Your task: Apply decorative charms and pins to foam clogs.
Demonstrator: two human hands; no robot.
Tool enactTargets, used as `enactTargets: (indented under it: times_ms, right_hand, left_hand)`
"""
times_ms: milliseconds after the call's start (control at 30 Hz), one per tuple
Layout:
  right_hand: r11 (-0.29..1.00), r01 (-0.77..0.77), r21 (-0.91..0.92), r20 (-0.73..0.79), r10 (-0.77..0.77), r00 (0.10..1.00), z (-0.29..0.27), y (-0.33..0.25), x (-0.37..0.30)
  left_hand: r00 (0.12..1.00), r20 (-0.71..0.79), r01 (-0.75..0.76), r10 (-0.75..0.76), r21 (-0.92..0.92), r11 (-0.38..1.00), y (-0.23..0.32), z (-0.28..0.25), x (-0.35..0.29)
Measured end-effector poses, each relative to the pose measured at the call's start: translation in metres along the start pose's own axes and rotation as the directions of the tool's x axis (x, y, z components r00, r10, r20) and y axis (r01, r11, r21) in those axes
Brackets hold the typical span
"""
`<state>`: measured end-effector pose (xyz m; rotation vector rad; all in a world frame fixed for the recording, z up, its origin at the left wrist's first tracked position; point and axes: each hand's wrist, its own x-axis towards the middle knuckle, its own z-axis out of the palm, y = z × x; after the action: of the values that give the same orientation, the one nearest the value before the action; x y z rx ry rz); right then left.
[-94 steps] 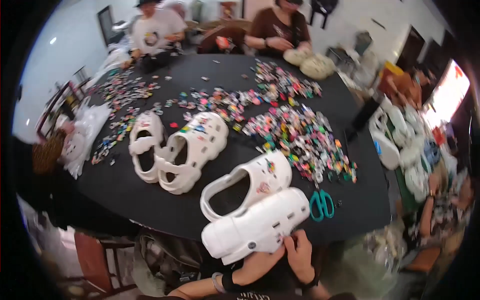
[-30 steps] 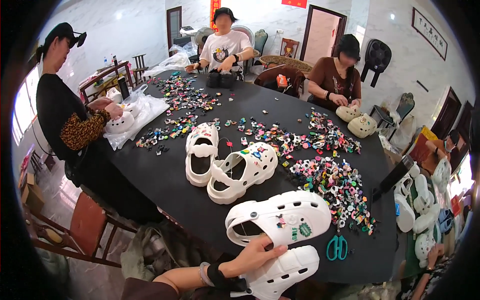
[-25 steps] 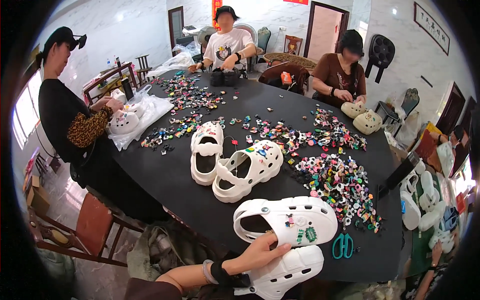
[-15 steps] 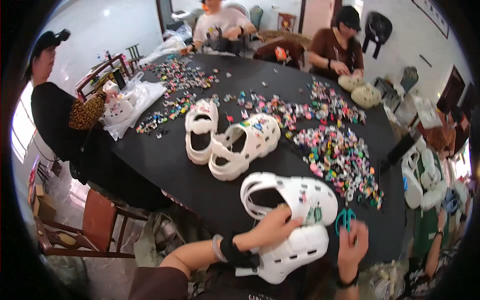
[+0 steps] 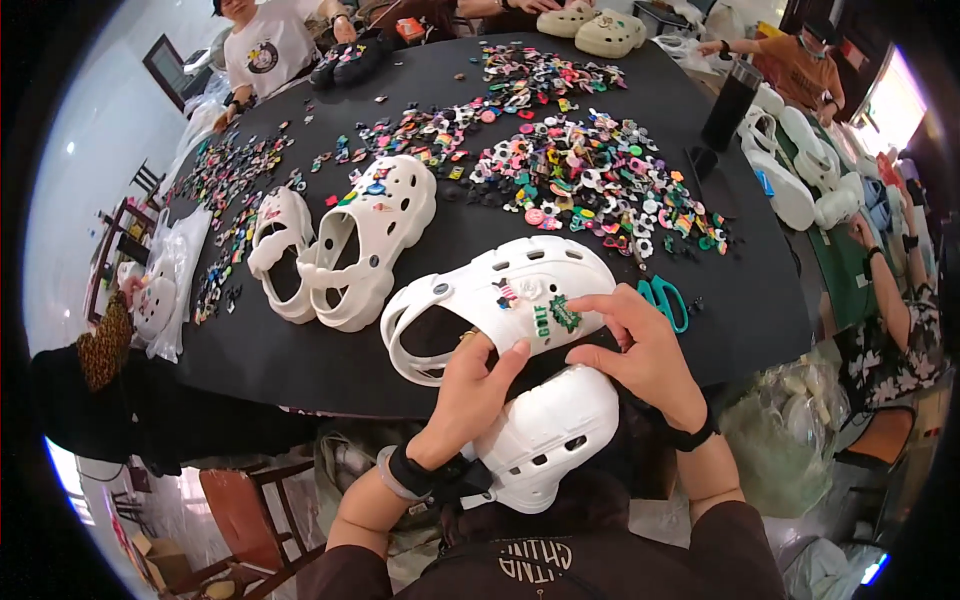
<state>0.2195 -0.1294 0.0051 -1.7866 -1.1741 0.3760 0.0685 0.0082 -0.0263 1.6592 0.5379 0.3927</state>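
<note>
My left hand [image 5: 467, 400] grips a white clog [image 5: 555, 270] by its side, fingers inside the foot opening and thumb on the outer face. Green charms and a small figure charm decorate its top. Reaching in from the right, my right hand [image 5: 642, 350] has its index fingertip on a green badge-like charm [image 5: 565, 314]. The thumb of that hand is spread apart, over the gap beside a second white clog [image 5: 555, 415]. This second clog lies nearer to me, below the first, partly covered by my left hand and wrist.
Teal-handled scissors [image 5: 668, 303] lie right of the clog. Another decorated pair of white clogs [image 5: 385, 225] stands to the left. Loose colourful charms [image 5: 590, 175] spread across the black table [image 5: 480, 215]. A dark cylinder [image 5: 732, 105] stands at the right edge. Other people work around the table.
My right hand has come left from beside the scissors to the green charm. The view has turned right, and my left hand still holds the clog.
</note>
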Motion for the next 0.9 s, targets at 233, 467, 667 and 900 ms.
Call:
enactTargets:
  times_ms: [233,467,667,900]
  right_hand:
    - [0.986,0.098,-0.133,0.151,-0.078,0.985,0.009,0.011,0.000]
    - [0.921,0.157,-0.356,-0.062,-0.190,0.980,0.028,0.015,0.004]
    - [0.896,0.238,-0.375,-0.119,-0.301,0.946,0.034,0.020,-0.005]
    - [0.888,0.258,-0.381,-0.131,-0.329,0.935,0.038,0.024,-0.002]
  left_hand:
    - [0.992,0.122,0.026,-0.023,-0.016,1.000,0.010,-0.010,0.017]
    - [0.994,0.110,0.030,-0.026,-0.033,0.999,0.008,-0.006,0.007]
    - [0.994,0.107,-0.003,-0.006,0.089,0.996,0.004,-0.001,-0.001]
    - [0.983,0.181,0.017,-0.022,0.027,0.999,0.003,-0.010,0.005]
